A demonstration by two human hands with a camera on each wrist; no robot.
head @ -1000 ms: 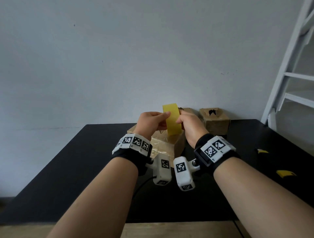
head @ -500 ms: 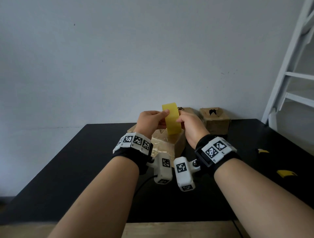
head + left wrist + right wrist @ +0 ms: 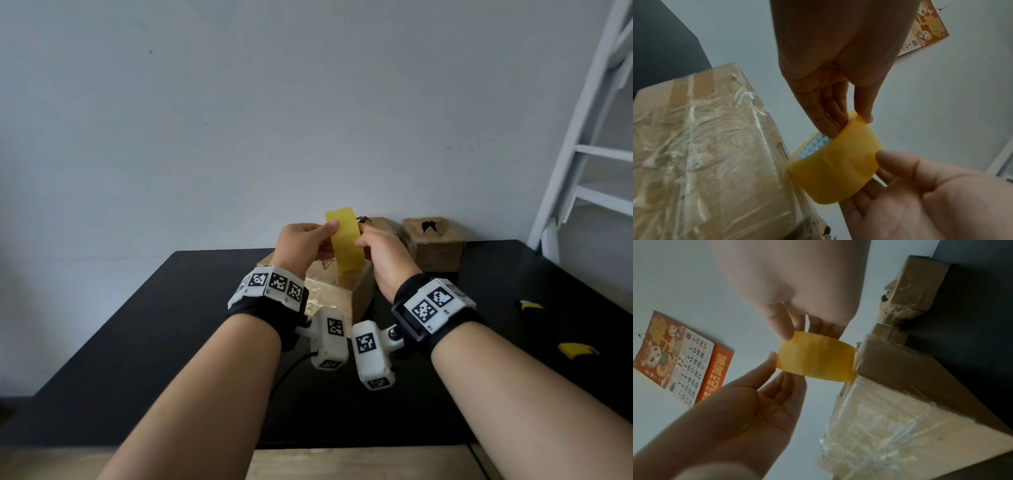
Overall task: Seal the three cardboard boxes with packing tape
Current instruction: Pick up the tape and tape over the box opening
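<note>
Hands (image 3: 303, 245) (image 3: 380, 251): I am pinching the yellow packing-tape roll (image 3: 344, 241) in both grips above the taped cardboard box (image 3: 329, 294).

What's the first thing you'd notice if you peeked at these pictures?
The bright yellow tape roll jumps out first, held up above the black table between the left hand and the right hand. Just under it sits a cardboard box shiny with clear tape, and a smaller box with a dark hole on top stands by the wall.
</note>
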